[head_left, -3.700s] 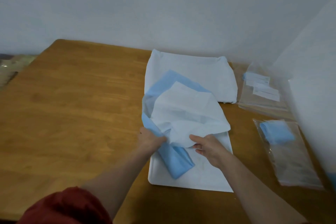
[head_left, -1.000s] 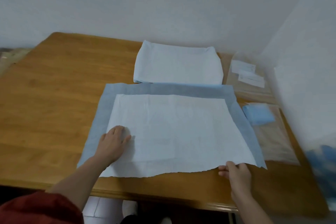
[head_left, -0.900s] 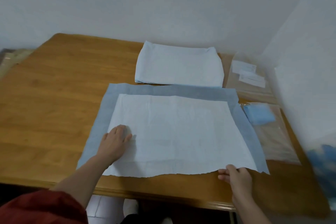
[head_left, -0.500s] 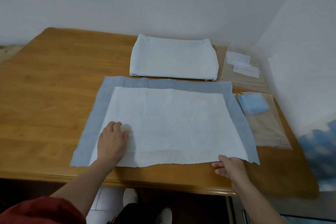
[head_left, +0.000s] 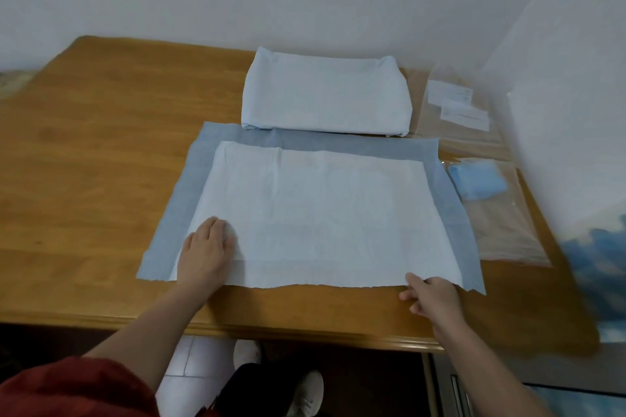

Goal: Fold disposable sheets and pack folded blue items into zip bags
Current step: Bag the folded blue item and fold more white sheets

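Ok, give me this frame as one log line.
sheet: spread flat on table | left hand: pressing sheet | right hand: pinching sheet's near edge | folded stack: behind sheet

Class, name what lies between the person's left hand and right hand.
Head view: the spread sheet lies between the left hand and right hand.
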